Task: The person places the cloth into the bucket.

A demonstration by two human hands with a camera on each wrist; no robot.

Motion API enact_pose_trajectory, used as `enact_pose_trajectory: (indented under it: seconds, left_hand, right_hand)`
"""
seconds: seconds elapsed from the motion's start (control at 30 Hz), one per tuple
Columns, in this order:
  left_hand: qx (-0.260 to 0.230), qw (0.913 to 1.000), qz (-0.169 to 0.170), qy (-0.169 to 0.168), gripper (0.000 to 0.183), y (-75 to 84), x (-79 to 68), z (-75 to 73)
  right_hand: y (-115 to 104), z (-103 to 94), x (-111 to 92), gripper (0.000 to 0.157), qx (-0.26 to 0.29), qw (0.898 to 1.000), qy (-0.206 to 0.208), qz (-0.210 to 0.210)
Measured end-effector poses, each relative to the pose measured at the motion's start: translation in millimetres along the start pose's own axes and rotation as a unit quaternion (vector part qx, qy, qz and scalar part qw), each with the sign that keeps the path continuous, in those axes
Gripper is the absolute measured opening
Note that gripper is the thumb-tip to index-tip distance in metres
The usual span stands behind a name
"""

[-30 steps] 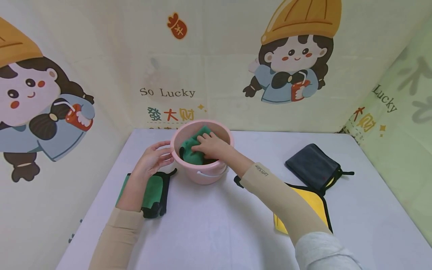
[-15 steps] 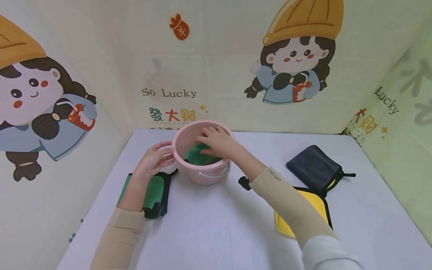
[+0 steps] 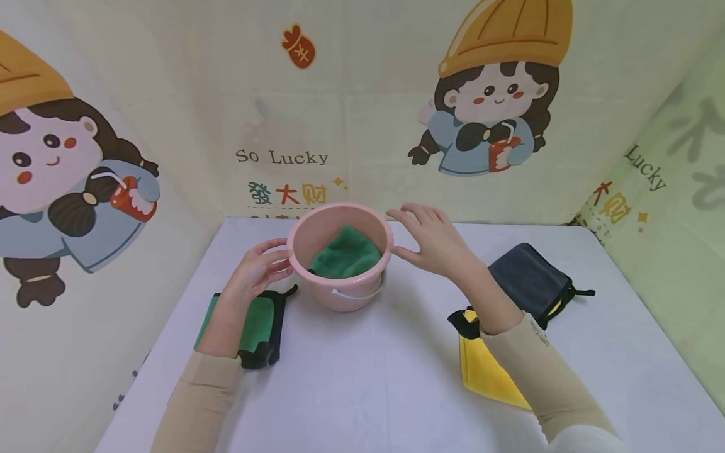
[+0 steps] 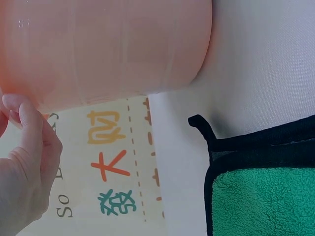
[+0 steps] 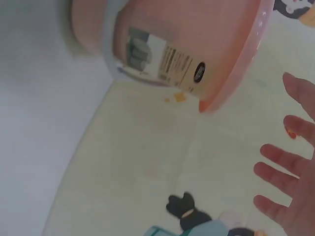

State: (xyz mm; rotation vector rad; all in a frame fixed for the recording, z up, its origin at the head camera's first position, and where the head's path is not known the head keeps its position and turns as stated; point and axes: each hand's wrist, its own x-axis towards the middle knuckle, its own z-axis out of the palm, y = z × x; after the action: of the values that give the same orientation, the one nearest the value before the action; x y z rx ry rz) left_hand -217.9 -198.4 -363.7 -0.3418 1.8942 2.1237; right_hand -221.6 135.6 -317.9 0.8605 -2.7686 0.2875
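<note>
A pink bucket (image 3: 342,296) with a white handle stands upright near the back of the table, and a folded green cloth (image 3: 348,253) lies inside it. My left hand (image 3: 255,269) touches the outside of the bucket's left rim with extended, slightly bent fingers, also seen by the left wrist camera where the hand (image 4: 29,157) meets the rim. Just right of the bucket, my right hand (image 3: 433,242) is raised with spread fingers and holds nothing. A gap shows between its fingers (image 5: 278,157) and the rim in the right wrist view.
Beneath my left forearm lies another green cloth (image 3: 257,321) with black edging. To the right are a folded yellow cloth (image 3: 493,377), partly under my right forearm, and a dark grey cloth (image 3: 527,277) behind it. A printed curtain (image 3: 368,126) rises behind the table.
My right hand pressed the green cloth down into the bucket, let it go, and came out over the right rim. My left hand stayed at the left rim.
</note>
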Motion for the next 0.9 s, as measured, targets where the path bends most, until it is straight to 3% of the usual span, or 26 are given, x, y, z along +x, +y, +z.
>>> enact_pose_trajectory:
  seconds: [0.17, 0.47, 0.9]
  left_hand:
    - [0.002, 1.0, -0.003, 0.004, 0.054, -0.2, 0.5, 0.6]
    - [0.006, 1.0, -0.001, 0.004, 0.055, 0.3, -0.3, 0.6]
    - [-0.002, 1.0, -0.007, 0.006, 0.054, -1.0, 2.3, -0.2]
  right_hand:
    - [15, 0.7, -41, 0.079, -0.009, 0.998, -0.003, 0.06]
    - [40, 11.9, -117, 0.088, -0.021, 0.993, 0.001, 0.112]
    - [40, 45.7, -200, 0.097, -0.033, 0.987, 0.014, 0.156]
